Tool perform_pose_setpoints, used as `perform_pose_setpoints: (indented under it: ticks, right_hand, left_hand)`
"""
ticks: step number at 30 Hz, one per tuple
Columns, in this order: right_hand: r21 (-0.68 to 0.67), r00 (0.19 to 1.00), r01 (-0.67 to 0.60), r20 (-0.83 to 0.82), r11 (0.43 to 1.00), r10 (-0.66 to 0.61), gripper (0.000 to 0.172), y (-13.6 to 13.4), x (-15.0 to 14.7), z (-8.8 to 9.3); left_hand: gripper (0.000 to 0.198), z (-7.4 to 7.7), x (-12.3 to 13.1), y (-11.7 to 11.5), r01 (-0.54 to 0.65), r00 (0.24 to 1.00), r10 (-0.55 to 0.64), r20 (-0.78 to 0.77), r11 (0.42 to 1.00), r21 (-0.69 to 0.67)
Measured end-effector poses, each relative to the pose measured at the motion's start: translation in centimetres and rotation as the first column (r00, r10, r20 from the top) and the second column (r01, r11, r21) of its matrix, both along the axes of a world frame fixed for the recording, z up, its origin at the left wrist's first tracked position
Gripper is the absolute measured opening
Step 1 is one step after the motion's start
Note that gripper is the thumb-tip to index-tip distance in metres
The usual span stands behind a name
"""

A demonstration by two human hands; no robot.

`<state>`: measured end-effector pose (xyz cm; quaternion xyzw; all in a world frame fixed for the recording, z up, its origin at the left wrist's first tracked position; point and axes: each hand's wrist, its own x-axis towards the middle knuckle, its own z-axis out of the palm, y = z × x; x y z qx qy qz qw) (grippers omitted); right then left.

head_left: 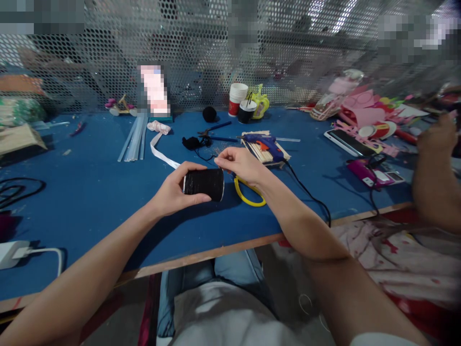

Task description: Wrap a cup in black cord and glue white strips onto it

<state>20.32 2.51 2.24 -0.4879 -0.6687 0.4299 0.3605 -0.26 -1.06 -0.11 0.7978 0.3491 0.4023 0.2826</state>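
A black spool [204,183] of thread was held lying on its side just above the blue bench [90,192], near its front edge. It was gripped by the left hand [173,192], with the thumb beneath the spool and the fingers [192,166] curled over its top. The right hand [241,166] was held at the spool's right end, its thumb and forefinger pinched together; whether a strand was caught between them could not be told.

Yellow-handled scissors [248,194] were seen lying on the bench just under the right wrist. Behind the right hand, a blue glue gun [264,143] was laid across a stack of wooden sticks [268,154], with its black cord trailing off the bench edge. A white ribbon [160,144] and a bundle of clear glue sticks [136,137] were set further back on the left. Paper cups [237,98] were stood against the perforated metal screen [201,53]. At the far right, a phone [347,142] and pink paper shapes [363,113] were spread out near a co-worker's hand [437,139].
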Motion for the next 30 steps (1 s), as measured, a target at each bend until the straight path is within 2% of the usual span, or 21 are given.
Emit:
perform_pose_setpoints:
  ticks: [14, 23, 25, 28, 30]
  right_hand:
    - [-0.120, 0.991, -0.080, -0.119, 0.990, 0.066, 0.017, 0.9, 0.2, -0.9]
    - [-0.228, 0.981, -0.114, -0.180, 0.967, 0.073, 0.019, 1.2, -0.1, -1.4]
    - [-0.206, 0.994, -0.086, -0.088, 0.975, 0.069, 0.022, 1.2, -0.1, -1.3]
    - [-0.074, 0.995, 0.023, 0.095, 0.997, -0.016, 0.031, 0.7, 0.2, -0.4]
    - [-0.009, 0.996, 0.040, 0.084, 0.999, -0.039, 0.038, 0.1, 0.3, 0.6]
  left_hand:
    - [0.056, 0.0, 0.1, 0.0, -0.028, 0.996, 0.039, 0.084, 0.992, -0.121]
    - [0.056, -0.1, 0.1, 0.1, -0.017, 0.991, 0.035, 0.132, 0.991, -0.135]
    - [0.057, 0.0, 0.2, 0.0, -0.021, 0.987, 0.043, 0.153, 0.990, -0.139]
    - [0.058, 0.0, 0.3, 0.0, -0.073, 0.977, 0.103, 0.189, 0.984, -0.162]
    - [0.058, 0.0, 0.4, 0.1, -0.129, 0.967, 0.166, 0.195, 0.973, -0.189]
